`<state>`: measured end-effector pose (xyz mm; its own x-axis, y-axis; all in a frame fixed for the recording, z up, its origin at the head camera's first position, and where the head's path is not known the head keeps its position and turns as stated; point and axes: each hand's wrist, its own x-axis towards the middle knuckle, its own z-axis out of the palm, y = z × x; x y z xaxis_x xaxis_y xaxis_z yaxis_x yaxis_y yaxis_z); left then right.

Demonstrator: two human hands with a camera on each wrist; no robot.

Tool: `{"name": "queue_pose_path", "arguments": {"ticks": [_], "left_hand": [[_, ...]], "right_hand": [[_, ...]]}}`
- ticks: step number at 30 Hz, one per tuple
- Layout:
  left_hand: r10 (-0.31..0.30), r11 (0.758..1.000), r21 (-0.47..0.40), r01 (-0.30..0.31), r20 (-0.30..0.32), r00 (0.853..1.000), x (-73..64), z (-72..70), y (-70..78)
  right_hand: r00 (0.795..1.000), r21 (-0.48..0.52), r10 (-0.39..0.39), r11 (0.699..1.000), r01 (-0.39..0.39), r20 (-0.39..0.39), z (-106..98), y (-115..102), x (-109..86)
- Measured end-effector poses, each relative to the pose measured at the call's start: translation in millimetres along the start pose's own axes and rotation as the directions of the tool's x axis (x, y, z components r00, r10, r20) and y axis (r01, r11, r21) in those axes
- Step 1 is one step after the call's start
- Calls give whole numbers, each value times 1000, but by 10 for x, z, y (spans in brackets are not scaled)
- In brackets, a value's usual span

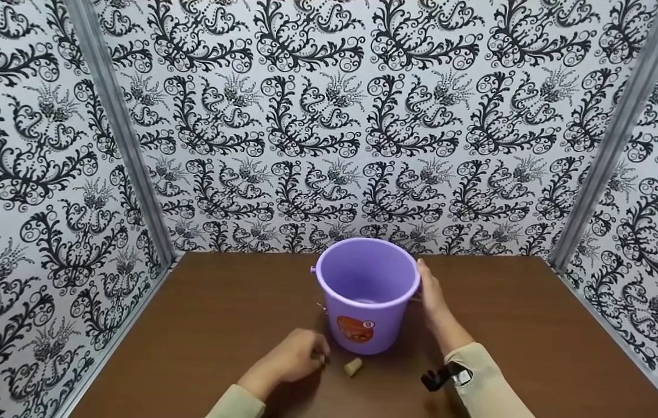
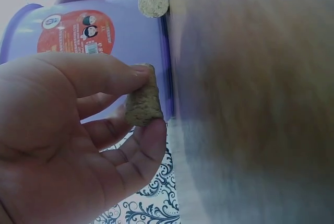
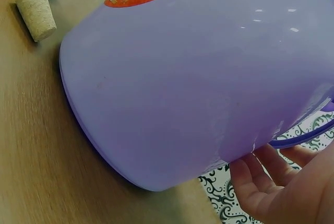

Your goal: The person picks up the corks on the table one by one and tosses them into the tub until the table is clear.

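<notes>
A purple bucket (image 1: 384,325) stands upright on the table, with an orange label (image 1: 354,329) on its front. In the left wrist view, a tapered cork stopper (image 2: 143,101) is pinched between the thumb and fingertips of my left hand (image 2: 78,125). That hand is low beside the bucket's front left in the head view. Another cork stopper (image 1: 353,367) lies on its side on the table, in front of the bucket. My right hand (image 1: 433,296) rests against the bucket's right side, its fingertips touching the outer wall in the right wrist view.
The brown table (image 1: 236,302) carries the bucket and the loose cork. Patterned black-and-white panels (image 1: 317,116) enclose the back and both sides, joined by grey corner posts (image 1: 125,128). A black wrist strap (image 1: 442,376) sits at the right cuff.
</notes>
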<state>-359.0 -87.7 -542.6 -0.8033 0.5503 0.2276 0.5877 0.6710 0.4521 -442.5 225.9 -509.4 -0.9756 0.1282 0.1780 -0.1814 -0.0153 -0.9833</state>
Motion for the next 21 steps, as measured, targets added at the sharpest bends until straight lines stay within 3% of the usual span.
{"name": "queue_pose_path", "arguments": {"ticks": [6, 15, 21], "left_hand": [[-15, 999, -30, 14, -15, 1000, -17, -68, 71], [31, 996, -81, -33, -34, 999, 8, -216, 300], [44, 993, -109, -55, -101, 994, 18, -252, 347]], "right_hand": [[1000, -15, 13, 1000, -13, -5, 21, 12, 0], [1000, -18, 20, 1000, -20, -9, 11, -5, 3], [1000, -5, 22, 1000, -22, 5, -10, -5, 10]]}}
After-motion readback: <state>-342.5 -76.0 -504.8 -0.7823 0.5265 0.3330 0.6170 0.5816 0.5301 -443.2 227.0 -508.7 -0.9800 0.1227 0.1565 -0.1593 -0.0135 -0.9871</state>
